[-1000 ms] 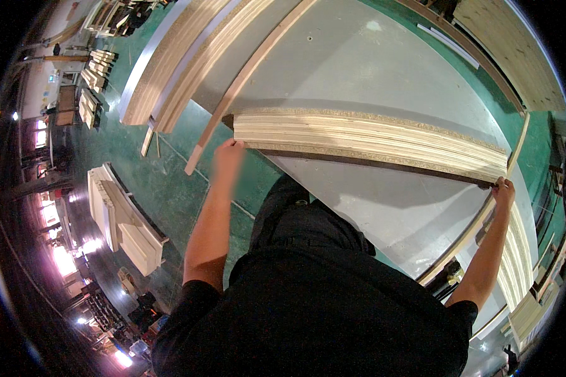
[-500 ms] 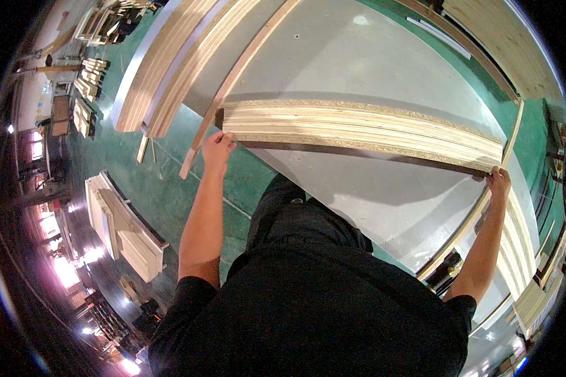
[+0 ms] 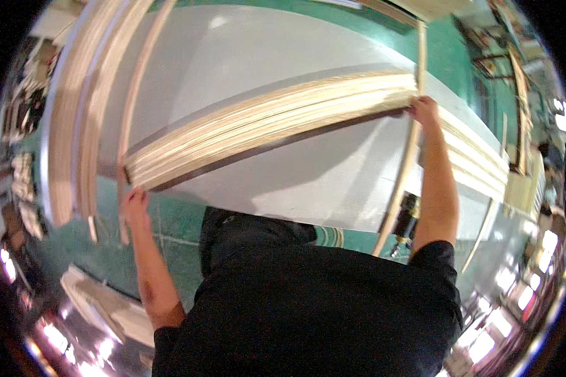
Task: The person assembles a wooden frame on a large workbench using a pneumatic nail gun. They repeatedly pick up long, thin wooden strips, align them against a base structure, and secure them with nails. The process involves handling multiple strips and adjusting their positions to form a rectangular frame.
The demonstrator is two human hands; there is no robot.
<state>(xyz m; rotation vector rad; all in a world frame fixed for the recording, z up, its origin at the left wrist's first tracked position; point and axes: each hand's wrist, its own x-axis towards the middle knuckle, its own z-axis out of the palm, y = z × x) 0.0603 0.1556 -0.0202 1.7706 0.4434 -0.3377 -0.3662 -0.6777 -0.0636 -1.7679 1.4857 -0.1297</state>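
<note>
A long stack of pale wooden strips (image 3: 277, 119) lies slantwise across a grey board surface (image 3: 295, 179), its right end farther from me. Along its near side runs a dark brown edge (image 3: 283, 142). At the near left corner of the stack, my left hand (image 3: 137, 206) is closed with its fingertips on the wood. My right hand (image 3: 426, 112) grips the near right corner, its arm stretched forward. Motion smears both hands a little, and the undersides of the stack's ends are hidden.
Wooden battens cross the surface beside both stack ends, one on the left (image 3: 138, 94) and one on the right (image 3: 409, 163). More stacked strips lie at far left (image 3: 100, 94) and at right (image 3: 471, 151). Pale panels (image 3: 100, 301) rest low on the left, over a green floor (image 3: 176, 220).
My view has turned and shifted to the right, so the stack now slants up to the right. Both hands stay at its near corners; the stack keeps its place between the battens.
</note>
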